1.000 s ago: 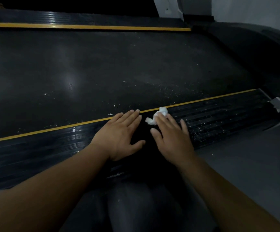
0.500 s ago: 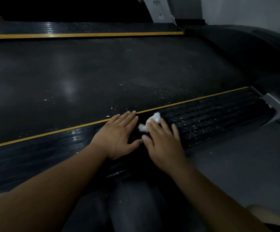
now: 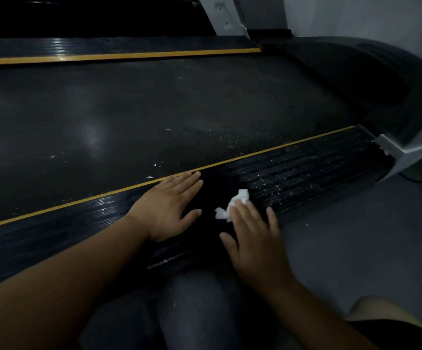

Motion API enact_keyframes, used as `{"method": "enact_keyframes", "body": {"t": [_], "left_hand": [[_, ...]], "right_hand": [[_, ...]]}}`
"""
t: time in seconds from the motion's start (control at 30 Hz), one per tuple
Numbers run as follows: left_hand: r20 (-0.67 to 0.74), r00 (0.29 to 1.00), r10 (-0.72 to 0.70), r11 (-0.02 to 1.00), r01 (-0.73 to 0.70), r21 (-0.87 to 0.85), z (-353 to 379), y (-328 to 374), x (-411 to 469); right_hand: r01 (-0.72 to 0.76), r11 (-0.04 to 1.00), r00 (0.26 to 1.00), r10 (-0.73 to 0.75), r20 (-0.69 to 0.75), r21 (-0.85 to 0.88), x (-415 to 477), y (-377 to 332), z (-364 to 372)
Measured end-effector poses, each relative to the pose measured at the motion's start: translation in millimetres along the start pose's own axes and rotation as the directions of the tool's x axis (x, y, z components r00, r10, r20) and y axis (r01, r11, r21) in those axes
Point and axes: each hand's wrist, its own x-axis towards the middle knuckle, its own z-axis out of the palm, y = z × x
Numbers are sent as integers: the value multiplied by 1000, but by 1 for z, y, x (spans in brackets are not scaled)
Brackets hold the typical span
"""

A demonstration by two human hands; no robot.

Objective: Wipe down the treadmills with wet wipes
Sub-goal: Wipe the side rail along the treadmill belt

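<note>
— What does the wipe [image 3: 232, 204] look like?

— White, crumpled into a small wad, lying on the ribbed side rail [image 3: 293, 175] of the treadmill, next to white specks.

— And your fingers?

— My right hand [image 3: 254, 245] is flat and spread, fingertips [image 3: 237, 205] pressing the near edge of the wipe; most of it pokes out beyond them. My left hand [image 3: 169, 207] lies flat on the rail, fingers together, holding nothing, tips at the yellow stripe [image 3: 280, 147] by the belt [image 3: 154, 109].
</note>
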Motion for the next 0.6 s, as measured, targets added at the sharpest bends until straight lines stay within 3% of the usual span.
{"method": "enact_keyframes", "body": {"t": [0.1,0.2,0.4,0.53,0.6], "left_hand": [[12,1000,-5,1000,5,5,-2,2,0],[13,1000,-10,1000,10,1,-2,2,0],[19,1000,-5,1000,5,1,-3,3,1],[24,1000,-9,1000,9,22,-2,3,2],[31,999,-29,999,28,15,-2,5,4]], "right_hand": [[-132,991,990,133,39,-30,26,5,-6],[-157,986,985,152,81,54,34,-6,-4],[139,986,990,-137,-30,90,-13,6,8],[-82,994,993,88,-85,78,11,20,8],[-87,990,991,96,-89,107,12,2,10]]}}
